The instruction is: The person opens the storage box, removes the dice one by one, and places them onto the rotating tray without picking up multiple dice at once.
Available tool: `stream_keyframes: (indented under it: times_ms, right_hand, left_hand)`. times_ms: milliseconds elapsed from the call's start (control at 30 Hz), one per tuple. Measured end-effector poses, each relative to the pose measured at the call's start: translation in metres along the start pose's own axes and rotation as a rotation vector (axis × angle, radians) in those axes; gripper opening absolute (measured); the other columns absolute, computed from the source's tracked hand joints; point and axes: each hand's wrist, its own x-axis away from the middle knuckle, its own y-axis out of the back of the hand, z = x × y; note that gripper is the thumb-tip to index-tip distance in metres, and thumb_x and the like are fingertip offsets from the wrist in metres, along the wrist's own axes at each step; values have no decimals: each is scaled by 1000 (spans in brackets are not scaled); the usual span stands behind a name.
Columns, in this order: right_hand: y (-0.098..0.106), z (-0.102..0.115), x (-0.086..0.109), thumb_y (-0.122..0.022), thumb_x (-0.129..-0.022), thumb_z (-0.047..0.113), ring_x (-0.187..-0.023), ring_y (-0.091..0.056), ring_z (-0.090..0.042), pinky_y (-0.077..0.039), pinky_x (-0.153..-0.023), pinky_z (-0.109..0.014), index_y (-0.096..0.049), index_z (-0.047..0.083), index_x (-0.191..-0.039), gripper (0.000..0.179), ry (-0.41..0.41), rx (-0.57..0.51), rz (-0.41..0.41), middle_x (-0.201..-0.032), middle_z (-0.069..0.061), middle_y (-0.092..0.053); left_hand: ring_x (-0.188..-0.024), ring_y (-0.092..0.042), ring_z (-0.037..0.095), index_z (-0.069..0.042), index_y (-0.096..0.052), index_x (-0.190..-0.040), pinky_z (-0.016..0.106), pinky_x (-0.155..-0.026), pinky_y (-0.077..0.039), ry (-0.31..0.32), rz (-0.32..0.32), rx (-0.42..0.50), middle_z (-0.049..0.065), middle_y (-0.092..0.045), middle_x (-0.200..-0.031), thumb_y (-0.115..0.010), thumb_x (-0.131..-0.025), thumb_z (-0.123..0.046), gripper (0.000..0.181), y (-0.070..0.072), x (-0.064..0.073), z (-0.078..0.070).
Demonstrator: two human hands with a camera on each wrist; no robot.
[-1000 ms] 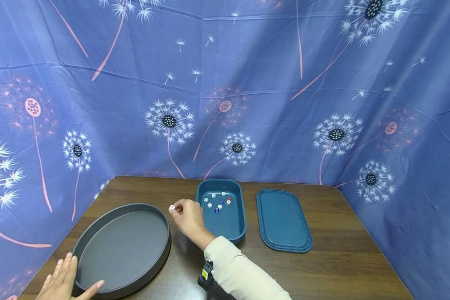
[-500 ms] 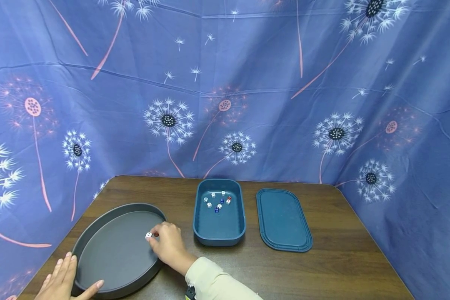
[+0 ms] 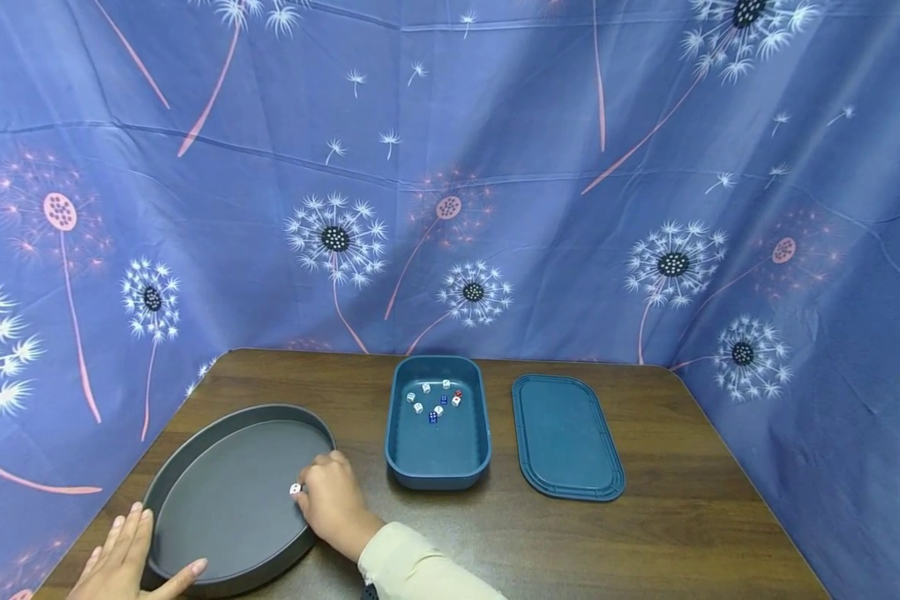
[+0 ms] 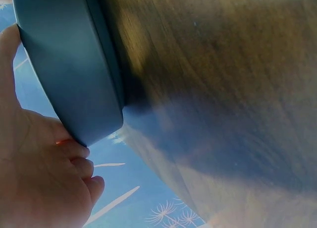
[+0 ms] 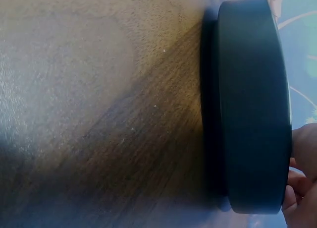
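A round dark grey pan (image 3: 232, 500) with a low wall stands at the left of the table. My left hand (image 3: 120, 558) rests against its near left rim, fingers and thumb spread; in the left wrist view, the pan's side (image 4: 74, 64) hides part of that hand. My right hand (image 3: 333, 504) is over the pan's right rim, fingers curled. It pinches a white die (image 3: 295, 489) at its fingertips, low over the pan's floor. In the right wrist view, the pan's wall (image 5: 255, 109) hides the die.
A blue rectangular tub (image 3: 437, 462) stands right of the pan. Several white, blue and red dice (image 3: 432, 417) lie in its far half. A flat blue lid (image 3: 568, 437) lies farther right on the wooden table (image 3: 682, 500). A patterned blue cloth (image 3: 540, 250) hangs behind.
My right hand has moved from beside the tub leftward and down to the pan, carrying the white die. My left hand has stayed on the pan's rim.
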Motion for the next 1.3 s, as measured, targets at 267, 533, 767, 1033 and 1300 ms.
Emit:
stream_keyframes:
  times_ms: [267, 533, 767, 1033, 1300]
  right_hand:
    - [1, 3, -4, -78, -74, 44, -69, -52, -6, -39, -67, -18, -72, 27, -67, 20, -19, 123, 49, -66, 11, -61]
    - [5, -3, -8, -80, -76, 37, -73, -57, -4, -42, -71, -17, -77, 25, -80, 13, -65, -34, 74, -73, 13, -67]
    - [25, -24, -20, -81, -77, 26, -66, -58, 2, -43, -61, -14, -79, 16, -87, 15, -205, -368, 50, -72, 11, -69]
    - [47, -59, -29, -78, -81, 23, -65, -58, 2, -44, -58, -13, -77, 9, -93, 18, -317, -539, 34, -74, 7, -70]
    - [59, -96, -28, -76, -82, 18, -64, -62, -4, -48, -56, -17, -76, 4, -92, 17, -375, -620, -44, -76, -1, -72]
  left_hand:
    - [-135, 20, 53, 20, -1, -143, 73, -101, 9, -6, -6, 0, 38, 14, -148, -54, -85, -66, 117, 2, -1, -4]
    - [-135, 18, 53, 20, -3, -143, 73, -102, 8, -19, -23, -2, 38, 12, -149, -54, -85, -66, 116, 1, -3, -7]
    - [-134, 19, 54, 22, -3, -142, 72, -100, 11, -1, -5, 0, 40, 13, -148, -53, -85, -68, 117, -1, -5, -3]
    - [-135, 20, 52, 23, -4, -141, 62, -100, 25, -11, -62, -11, 39, 13, -148, -56, -84, -67, 118, -4, 2, -3]
    - [-141, 10, 48, 19, -15, -143, 44, -105, 29, -51, -276, -43, 35, -1, -153, -66, -79, -63, 117, -17, 7, -5]
